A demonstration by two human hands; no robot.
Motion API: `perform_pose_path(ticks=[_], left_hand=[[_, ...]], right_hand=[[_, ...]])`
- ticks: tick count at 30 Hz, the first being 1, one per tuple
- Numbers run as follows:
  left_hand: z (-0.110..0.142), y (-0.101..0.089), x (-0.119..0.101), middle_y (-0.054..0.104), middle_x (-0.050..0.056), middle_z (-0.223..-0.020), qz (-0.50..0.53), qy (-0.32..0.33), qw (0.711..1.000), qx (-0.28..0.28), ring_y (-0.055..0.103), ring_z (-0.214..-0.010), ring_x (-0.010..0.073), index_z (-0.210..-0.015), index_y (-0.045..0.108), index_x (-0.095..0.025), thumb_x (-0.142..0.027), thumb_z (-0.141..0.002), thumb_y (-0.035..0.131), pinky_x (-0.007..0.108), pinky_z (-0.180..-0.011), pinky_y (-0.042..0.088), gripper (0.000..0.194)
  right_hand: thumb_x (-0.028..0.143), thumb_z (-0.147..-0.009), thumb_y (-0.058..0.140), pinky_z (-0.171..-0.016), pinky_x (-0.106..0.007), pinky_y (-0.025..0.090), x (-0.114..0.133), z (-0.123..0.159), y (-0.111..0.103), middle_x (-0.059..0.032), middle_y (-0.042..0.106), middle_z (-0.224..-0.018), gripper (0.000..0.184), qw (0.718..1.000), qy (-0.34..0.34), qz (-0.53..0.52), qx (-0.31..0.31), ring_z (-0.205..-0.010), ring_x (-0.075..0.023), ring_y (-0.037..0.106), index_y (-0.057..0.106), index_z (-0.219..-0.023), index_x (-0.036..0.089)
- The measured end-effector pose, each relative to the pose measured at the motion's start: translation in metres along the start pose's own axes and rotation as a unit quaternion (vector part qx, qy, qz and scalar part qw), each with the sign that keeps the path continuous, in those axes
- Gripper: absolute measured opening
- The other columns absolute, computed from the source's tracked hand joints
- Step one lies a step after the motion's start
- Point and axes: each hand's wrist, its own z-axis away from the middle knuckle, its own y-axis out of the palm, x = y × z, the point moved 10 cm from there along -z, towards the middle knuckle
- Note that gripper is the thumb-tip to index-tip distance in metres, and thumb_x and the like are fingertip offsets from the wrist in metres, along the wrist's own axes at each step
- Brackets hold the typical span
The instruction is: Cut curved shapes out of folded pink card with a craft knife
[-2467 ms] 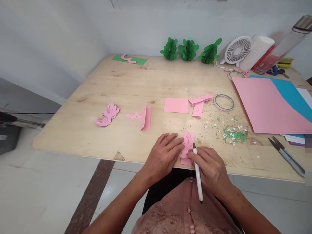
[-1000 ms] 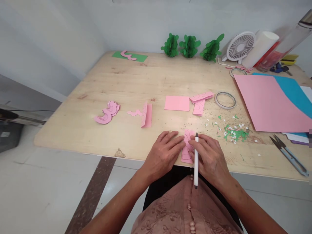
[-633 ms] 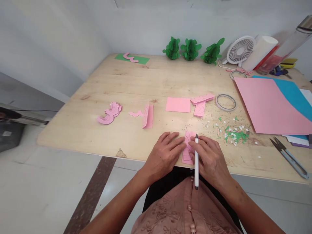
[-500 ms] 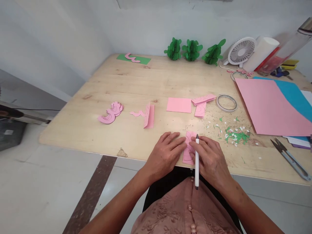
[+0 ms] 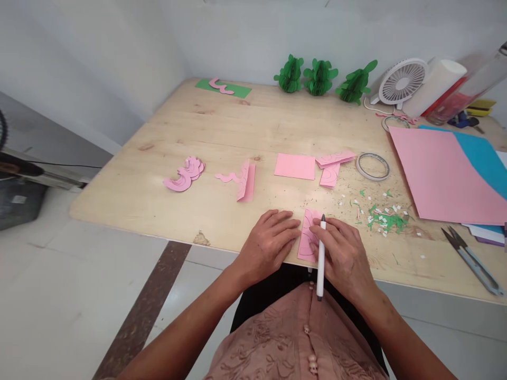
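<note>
A folded pink paper strip [image 5: 307, 237] with curved drawn lines lies at the table's front edge. My left hand [image 5: 271, 240] rests on the tabletop just left of the strip, fingers stretched out and holding nothing. Over the strip's right side, my right hand [image 5: 344, 253] holds a white pen [image 5: 321, 264] with dark ends, one of them pointing away from me. The right fingertips touch the strip and hide part of it. Beyond the hands lie a plain pink rectangle [image 5: 295, 167], more marked pink strips [image 5: 336, 159] and a folded pink piece with a wavy offcut [image 5: 246, 182].
Scalloped pink cutouts [image 5: 186, 174] lie at left. Green paper figures [image 5: 290, 75] and a small fan [image 5: 402, 84] stand along the wall. Tape [image 5: 373, 178], green and white scraps [image 5: 386, 219], coloured sheets [image 5: 435, 174] and thread snips [image 5: 473, 261] are at right.
The camera view has shifted slightly. My left fingers have drawn back off the strip onto the table beside it. The pen remains in my right hand.
</note>
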Motion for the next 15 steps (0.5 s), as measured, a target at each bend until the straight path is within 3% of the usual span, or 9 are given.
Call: perform_pose_path(ticks=[15], left_hand=[[-0.01, 0.007, 0.003, 0.065, 0.009, -0.125, -0.052, -0.029, 0.997, 0.043, 0.051, -0.126, 0.0282, -0.105, 0.065, -0.018, -0.02, -0.094, 0.048, 0.051, -0.105, 0.04, 0.02]], right_hand=[[0.017, -0.093, 0.051, -0.094, -0.045, 0.043, 0.0, -0.001, 0.0, -0.0111, 0.071, -0.111, 0.025, 1.0, 0.002, 0.005, 0.005, -0.116, -0.0286, 0.055, 0.062, -0.115, 0.018]])
